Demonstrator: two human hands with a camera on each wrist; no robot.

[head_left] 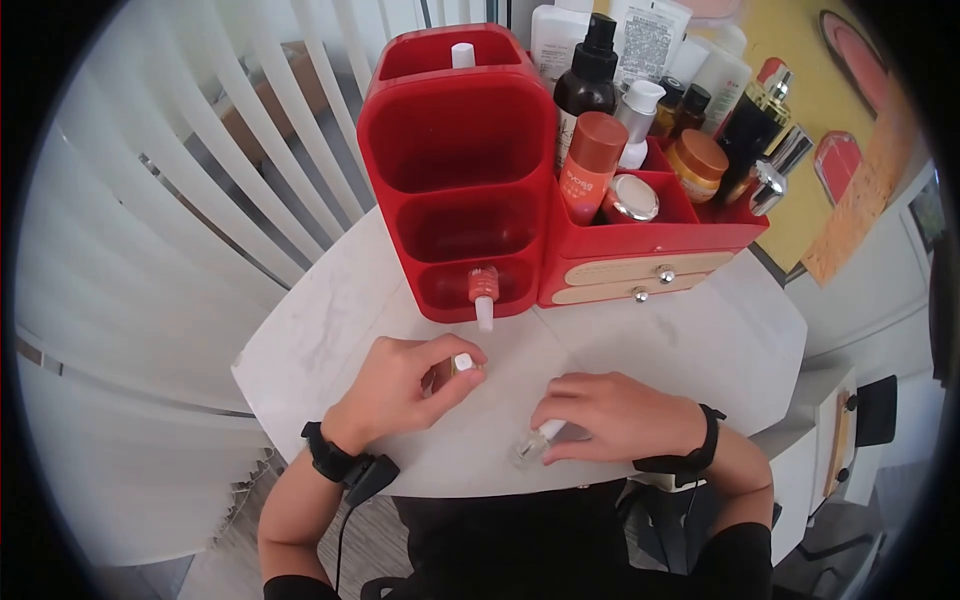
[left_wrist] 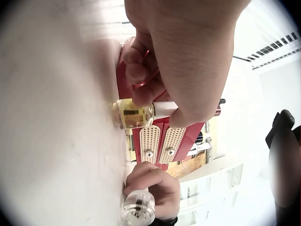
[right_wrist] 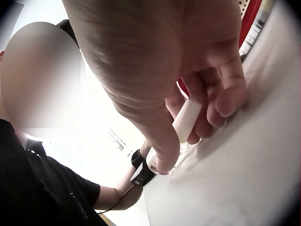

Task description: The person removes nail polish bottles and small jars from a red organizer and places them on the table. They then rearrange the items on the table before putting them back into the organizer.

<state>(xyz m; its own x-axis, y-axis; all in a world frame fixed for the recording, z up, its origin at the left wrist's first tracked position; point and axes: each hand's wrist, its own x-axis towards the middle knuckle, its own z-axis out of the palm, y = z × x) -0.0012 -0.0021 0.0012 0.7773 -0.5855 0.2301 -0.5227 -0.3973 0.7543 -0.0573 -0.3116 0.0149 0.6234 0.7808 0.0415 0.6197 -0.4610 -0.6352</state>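
Observation:
My left hand pinches a nail polish bottle by its white cap. Yellowish liquid shows through its glass, and it stands upright with its base right at the tabletop. To the right, near the table's front edge, my right hand grips a clear glass bottle with a white cap between thumb and fingers. That bottle leans over, base pointing left. Beyond my left hand, a coral-red nail polish bottle rests in the lowest compartment of a red organizer, its white cap toward me.
A red drawer box adjoins the organizer, with two rattan-fronted drawers and several cosmetic bottles on top, including an orange-red bottle. A white cap pokes from the organizer's top compartment. Vertical blinds hang left of the marble-look table.

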